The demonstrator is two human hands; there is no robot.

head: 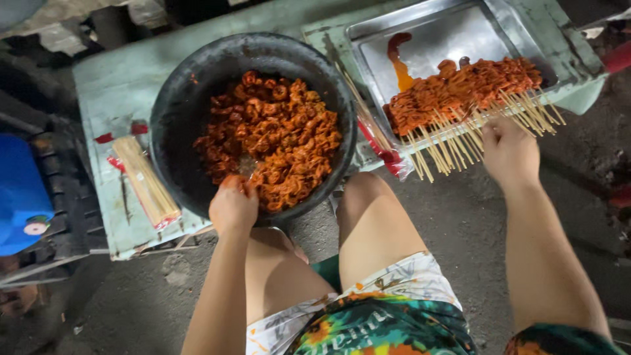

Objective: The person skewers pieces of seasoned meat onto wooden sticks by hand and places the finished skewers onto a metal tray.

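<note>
- Fingers [231, 187] of the left hand [233, 207] curl closed into marinated meat [276, 131] in the black bowl [177, 98].
- Right hand [509, 152] fingers pinch the skewers [460, 98]; sticks point toward the person, lying across the tray [453, 33].

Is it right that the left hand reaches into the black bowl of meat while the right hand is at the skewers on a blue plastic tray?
Not quite. The head view shows a metal tray, not blue plastic. The left hand is in the bowl; the right hand is at the skewers.
</note>
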